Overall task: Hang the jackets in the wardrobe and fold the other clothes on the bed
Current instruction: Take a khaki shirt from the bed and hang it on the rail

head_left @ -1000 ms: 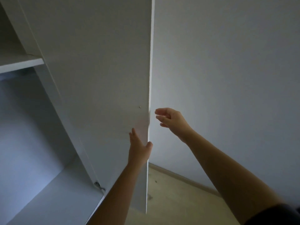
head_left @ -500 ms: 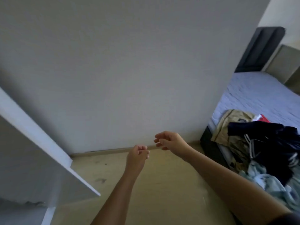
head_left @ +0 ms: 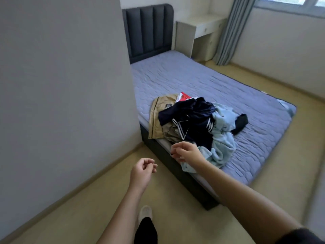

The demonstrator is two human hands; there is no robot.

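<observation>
1. Clothes [head_left: 193, 124] lie in one unsorted heap at the near left edge of the bed [head_left: 228, 81]; nothing looks folded or hung.
2. Right hand [head_left: 187, 152], loosely curled and empty, hovers just before the heap.
3. Left hand [head_left: 143, 170], loosely curled and empty, hangs over the floor [head_left: 105, 199].
4. Judgement: the whole task remains.

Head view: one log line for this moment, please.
hands: left empty, right empty | clothes pile on bed, unfolded

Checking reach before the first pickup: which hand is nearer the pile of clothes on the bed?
Right. The right hand hovers at the near edge of the pile of clothes; the left hand hangs lower, over the floor, apart from the bed.
</observation>
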